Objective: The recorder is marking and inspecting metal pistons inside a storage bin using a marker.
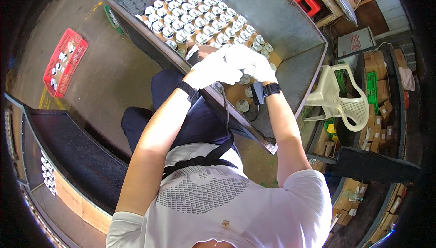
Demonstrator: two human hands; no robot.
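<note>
White gloves cover both my hands, which meet over the near side of a metal-walled workbench (284,25). My left hand (217,70) has its fingers bent inward against my right hand (249,61), whose fingers are curled too. Glare washes out the gloves, and whatever lies between the fingers is hidden. Just beyond them stand rows of small round metal parts (200,23), pale on top with dark markings, on brown cardboard. A few loose round parts (243,106) lie nearer me, below my right hand. Beside my left hand is a dark and white piece (192,52) I cannot make out.
On the floor at left sits a red crate (76,62) holding several parts. A dark bench (79,132) stands behind at lower left. At right are a white plastic chair (334,91), a red stool (308,3) and shelves with cardboard boxes (374,64).
</note>
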